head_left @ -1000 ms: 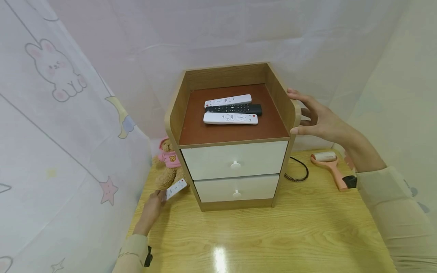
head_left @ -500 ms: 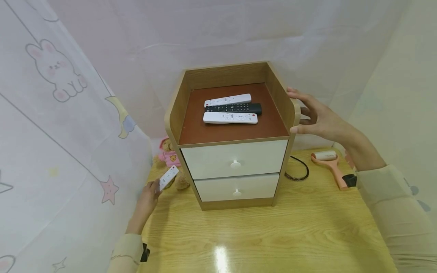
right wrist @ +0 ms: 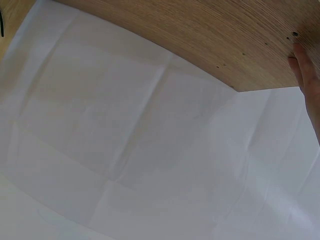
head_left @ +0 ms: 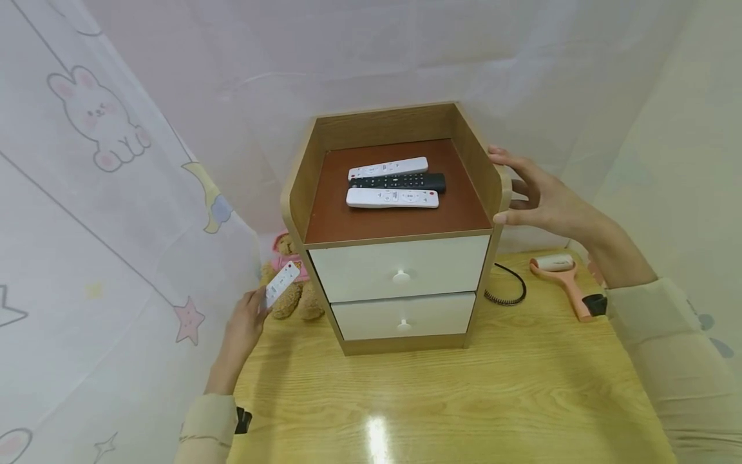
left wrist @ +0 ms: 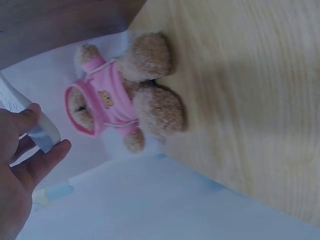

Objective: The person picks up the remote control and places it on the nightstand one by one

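My left hand [head_left: 242,325] pinches a white remote control [head_left: 282,284] between thumb and fingers, tilted up at the left of a small two-drawer cabinet [head_left: 348,276]. In the left wrist view the remote's rounded end [left wrist: 45,134] sticks out past the fingertips. Behind it a teddy bear [left wrist: 112,95] in a pink hoodie sits against the wall. My right hand [head_left: 551,201] rests on the cabinet's right side panel, thumb at the front edge. The right wrist view has its fingers [right wrist: 306,70] against the outer wood. On the cabinet top lie a black remote [head_left: 429,183] and two white remotes [head_left: 362,198].
The cabinet stands on a wood-grain table [head_left: 417,399]. To its right are a dark coiled cord [head_left: 510,300] and an orange lint roller [head_left: 570,291]. Patterned curtains [head_left: 133,258] hang close on the left, with plain ones behind and at the right.
The left hand has drawn back to the left and lifted the remote, turning it more upright in front of the teddy bear. The right hand stays on the cabinet side.
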`<state>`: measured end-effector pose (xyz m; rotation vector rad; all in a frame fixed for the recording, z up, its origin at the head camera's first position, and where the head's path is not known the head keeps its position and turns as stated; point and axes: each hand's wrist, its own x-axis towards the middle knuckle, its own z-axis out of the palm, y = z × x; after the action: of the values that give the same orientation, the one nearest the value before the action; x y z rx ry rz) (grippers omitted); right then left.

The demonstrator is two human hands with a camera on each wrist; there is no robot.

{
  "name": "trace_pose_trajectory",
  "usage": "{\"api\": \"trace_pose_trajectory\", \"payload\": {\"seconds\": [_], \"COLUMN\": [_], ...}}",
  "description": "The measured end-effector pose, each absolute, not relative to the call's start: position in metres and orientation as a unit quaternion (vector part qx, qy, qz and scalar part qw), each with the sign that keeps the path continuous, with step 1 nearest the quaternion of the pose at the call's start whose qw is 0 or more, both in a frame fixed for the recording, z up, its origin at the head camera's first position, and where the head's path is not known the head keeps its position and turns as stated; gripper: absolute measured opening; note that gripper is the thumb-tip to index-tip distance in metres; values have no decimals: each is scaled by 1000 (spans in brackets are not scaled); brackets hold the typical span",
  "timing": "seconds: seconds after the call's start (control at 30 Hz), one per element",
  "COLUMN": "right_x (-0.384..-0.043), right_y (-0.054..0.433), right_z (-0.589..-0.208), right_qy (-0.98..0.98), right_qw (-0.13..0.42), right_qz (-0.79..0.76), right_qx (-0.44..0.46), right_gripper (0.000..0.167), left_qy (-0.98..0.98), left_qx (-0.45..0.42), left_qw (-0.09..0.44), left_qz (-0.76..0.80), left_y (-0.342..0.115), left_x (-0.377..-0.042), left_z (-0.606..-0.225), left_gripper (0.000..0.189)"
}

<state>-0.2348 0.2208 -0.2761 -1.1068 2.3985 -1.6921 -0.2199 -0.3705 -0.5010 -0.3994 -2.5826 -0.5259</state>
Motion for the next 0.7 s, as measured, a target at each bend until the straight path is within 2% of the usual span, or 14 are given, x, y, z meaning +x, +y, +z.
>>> {"api": "trace_pose_trajectory", "payload": {"seconds": [0.37,0.7], "right_x": [-233,-233], "right_y": [221,220], "right_z": [-275,-275], "right_qy": [772,773], "right_qw": [5,1], "right_qz": [-537,-535], "right_qx": [-340,-340], "right_gripper": [90,90], "left_qy": [-916,-907], "left_qx": [-166,-165], "left_qw": [297,327], "left_qz": [-210,-207], "left_y": [-356,-347], "left_x": [-220,-215], "left_z": [-450,-411], "left_gripper": [57,57]}}
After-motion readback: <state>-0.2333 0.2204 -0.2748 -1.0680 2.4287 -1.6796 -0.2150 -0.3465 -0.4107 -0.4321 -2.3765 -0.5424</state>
